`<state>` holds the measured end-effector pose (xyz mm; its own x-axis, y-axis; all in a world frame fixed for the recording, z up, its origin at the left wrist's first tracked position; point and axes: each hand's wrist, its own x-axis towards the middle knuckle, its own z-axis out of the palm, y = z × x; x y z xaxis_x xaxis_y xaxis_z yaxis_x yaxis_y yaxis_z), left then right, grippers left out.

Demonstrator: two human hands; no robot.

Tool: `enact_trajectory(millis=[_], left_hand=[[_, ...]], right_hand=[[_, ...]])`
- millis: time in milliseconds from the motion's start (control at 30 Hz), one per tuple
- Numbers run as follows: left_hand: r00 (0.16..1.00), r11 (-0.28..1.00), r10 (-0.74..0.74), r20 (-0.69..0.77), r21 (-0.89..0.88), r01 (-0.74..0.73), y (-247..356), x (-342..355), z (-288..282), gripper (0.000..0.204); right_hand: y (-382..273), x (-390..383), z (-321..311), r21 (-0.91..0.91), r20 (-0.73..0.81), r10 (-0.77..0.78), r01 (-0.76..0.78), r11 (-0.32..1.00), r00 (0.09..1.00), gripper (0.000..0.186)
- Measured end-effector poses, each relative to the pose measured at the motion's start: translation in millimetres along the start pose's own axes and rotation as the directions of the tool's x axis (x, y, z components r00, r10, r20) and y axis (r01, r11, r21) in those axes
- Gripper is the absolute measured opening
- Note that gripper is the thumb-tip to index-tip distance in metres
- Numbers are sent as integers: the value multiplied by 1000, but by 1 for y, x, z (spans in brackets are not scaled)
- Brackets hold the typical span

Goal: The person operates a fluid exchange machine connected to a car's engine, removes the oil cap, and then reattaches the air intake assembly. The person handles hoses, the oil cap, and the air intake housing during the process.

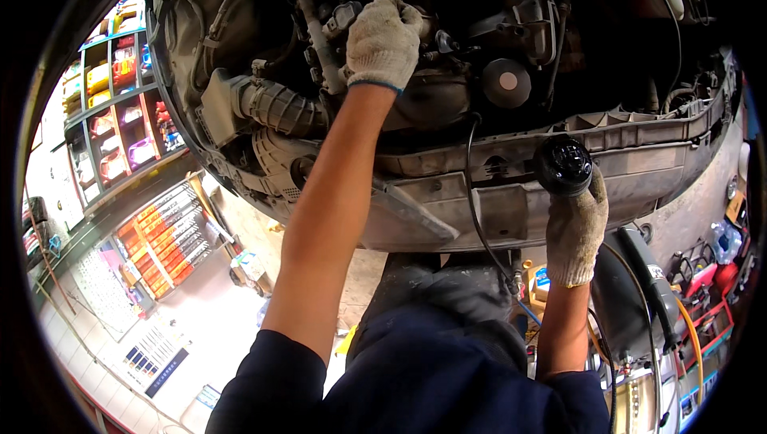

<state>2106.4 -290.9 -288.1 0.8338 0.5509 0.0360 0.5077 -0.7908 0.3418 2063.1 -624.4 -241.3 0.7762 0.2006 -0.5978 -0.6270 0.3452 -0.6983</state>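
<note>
Navy shirt: nearest, worn.
Left grip: gloved, fingers curled above the engine; whether around anything, cannot tell.
Hose: thin, black, draped over the front panel.
Right grip: gloved, holding the black cap in front of the panel.
Cap: glossy, rounded; probably light, stiff, slippery if oily; best held round its side.

Well out to the left of your left fingers, you've got shelving lined with bottles, yellow, red and purple! Lower on that side, there go orange-and-white packages in rows. Now below and right of your right fingers, a dark tank, an orange hose curving past it, and a rounded red object farther right!
</note>
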Motion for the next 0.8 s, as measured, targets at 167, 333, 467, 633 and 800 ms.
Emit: enact_trajectory(millis=[167, 333, 467, 633, 800], left_hand=[[994, 991, 75, -84, -105, -84, -1, -19, -76, 26], [921, 942, -295, 254, -82, 325, -22, -118, -169, 21], [511, 629, -481, 713, -125, 767, -94, -301, -189, 23], [-111, 826, -550, 828, 559, 80, -209, -552, -177, 36], [421, 842, -517, 745, 355, 406, -245, -540, -173, 58]], right_hand=[[7, -5, -17, -11, -15, -2, 2, 1000, 1000, 46], [8, -9, 0, -32, -42, -10, 8, 999, 999, 45], [4, -9, 18, -21, -10, 29, -29, 999, 1000, 42], [13, -5, 46, -38, -2, 59, -59, 998, 998, 39], [21, -12, 53, -137, 47, -41, 47, 990, 998, 38]])
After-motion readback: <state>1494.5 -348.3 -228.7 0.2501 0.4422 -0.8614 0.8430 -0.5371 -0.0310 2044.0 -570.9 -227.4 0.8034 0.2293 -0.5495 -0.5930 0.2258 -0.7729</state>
